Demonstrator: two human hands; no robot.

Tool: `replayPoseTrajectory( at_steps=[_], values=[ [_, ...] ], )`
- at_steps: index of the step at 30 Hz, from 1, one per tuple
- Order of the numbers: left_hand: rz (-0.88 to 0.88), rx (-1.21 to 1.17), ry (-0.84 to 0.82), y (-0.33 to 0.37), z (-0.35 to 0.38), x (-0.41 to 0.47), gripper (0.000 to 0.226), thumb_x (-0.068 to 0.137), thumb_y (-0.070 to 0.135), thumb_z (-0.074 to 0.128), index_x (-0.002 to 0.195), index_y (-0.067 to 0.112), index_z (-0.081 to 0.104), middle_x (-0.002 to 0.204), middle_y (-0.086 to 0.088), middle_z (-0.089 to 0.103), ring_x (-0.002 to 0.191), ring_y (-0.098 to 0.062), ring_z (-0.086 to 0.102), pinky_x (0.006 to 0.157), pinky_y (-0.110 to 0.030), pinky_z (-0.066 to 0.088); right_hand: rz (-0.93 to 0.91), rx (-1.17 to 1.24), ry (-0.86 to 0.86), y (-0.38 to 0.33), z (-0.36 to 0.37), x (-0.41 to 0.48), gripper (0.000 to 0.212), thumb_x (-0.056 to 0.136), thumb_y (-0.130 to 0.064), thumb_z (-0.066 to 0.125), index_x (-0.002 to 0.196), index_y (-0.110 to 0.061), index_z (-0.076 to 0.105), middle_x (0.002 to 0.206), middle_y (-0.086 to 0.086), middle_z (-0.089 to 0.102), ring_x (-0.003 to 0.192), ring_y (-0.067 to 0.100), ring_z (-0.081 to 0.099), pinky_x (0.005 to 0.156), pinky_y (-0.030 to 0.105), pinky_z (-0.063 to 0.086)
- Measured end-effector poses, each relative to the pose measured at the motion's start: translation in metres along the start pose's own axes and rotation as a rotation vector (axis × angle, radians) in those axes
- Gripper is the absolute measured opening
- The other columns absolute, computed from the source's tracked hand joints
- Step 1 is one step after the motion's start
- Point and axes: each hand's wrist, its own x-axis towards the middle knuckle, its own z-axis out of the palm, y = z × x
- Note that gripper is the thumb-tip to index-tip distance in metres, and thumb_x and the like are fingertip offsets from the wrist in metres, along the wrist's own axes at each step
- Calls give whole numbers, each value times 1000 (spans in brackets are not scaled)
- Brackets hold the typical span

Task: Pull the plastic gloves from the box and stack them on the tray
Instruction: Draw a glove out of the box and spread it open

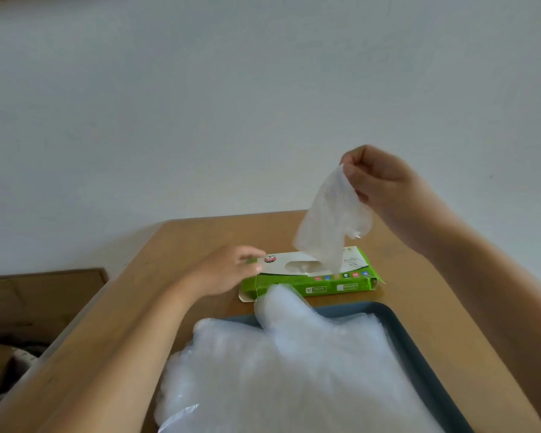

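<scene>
A thin clear glove [328, 220] is pinched at its upper edge between the thumb and fingertips of the right hand [378, 179] and held raised above the green box [313, 276]. Its lower end hangs at the slot, where more film is seen. The box's left end is met by the left hand [228, 270]; whether the blurred fingers grip or only press cannot be told. Just in front, a loose stack of gloves [294, 364] is heaped on the dark tray [397, 326], spilling over its far rim, on the table [200, 239]. A second glove may be dragged out by cling, or the light box lifted if not held down.
</scene>
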Motion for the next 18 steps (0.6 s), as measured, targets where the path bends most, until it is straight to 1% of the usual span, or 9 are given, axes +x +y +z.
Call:
replayPoseTrajectory(
  at_steps=[2,4,7,9,11,13,15,17,18],
  values=[
    [27,-89,70,18,-15,-13,29,97,22,54,125,27,58,125,14,55,117,-1,51,83,-8,40,45,-262,-40,-7,-3,-12,21,98,-6,44,82,-16,53,69,-3,49,57,6,44,51,16,34],
    [75,-193,131,35,-22,-28,18,95,20,58,108,31,64,113,16,63,109,-1,59,81,-6,41,147,-400,-110,-14,-4,-24,20,99,-9,43,84,-17,56,68,-5,51,57,8,47,51,15,37],
    [140,-141,130,62,-14,-58,13,90,22,65,92,33,71,95,15,71,95,-1,66,88,-23,50,242,-604,-290,-18,-9,-42,23,98,-22,48,83,-21,67,68,-3,54,57,11,44,47,14,35],
    [144,-87,89,73,0,-77,9,88,22,67,88,28,74,88,10,73,85,-4,67,84,-31,54,263,-763,-501,-17,-14,-54,25,92,-34,57,72,-29,71,61,-7,51,53,7,39,51,20,34],
    [145,-56,36,83,17,-98,8,88,21,67,85,26,74,83,8,72,76,-3,64,79,-33,53,337,-822,-668,-14,-16,-68,14,84,-39,68,74,-32,74,62,-12,58,55,5,48,60,24,41],
    [157,22,-17,94,32,-118,11,91,27,62,94,30,73,90,15,70,74,9,59,81,-24,52,369,-905,-781,-9,-13,-83,20,78,-42,74,95,-32,75,74,-18,65,68,1,58,71,20,48],
    [176,171,-14,101,46,-132,23,98,33,50,114,38,66,109,22,65,76,20,50,70,5,36,363,-1039,-852,-4,-6,-95,42,73,-45,77,113,-32,69,79,-18,57,69,2,52,64,14,41],
    [158,239,-10,107,55,-142,34,102,32,39,133,38,53,129,18,56,99,17,46,68,13,22,345,-1135,-867,1,0,-102,58,69,-45,80,123,-32,62,96,-11,58,78,7,48,67,19,39],
    [174,242,-35,107,61,-142,38,103,30,36,139,35,47,137,15,51,116,8,44,75,11,23,345,-1155,-864,3,2,-105,65,68,-43,82,127,-31,58,107,-7,59,84,9,47,70,22,39]
  ],
)
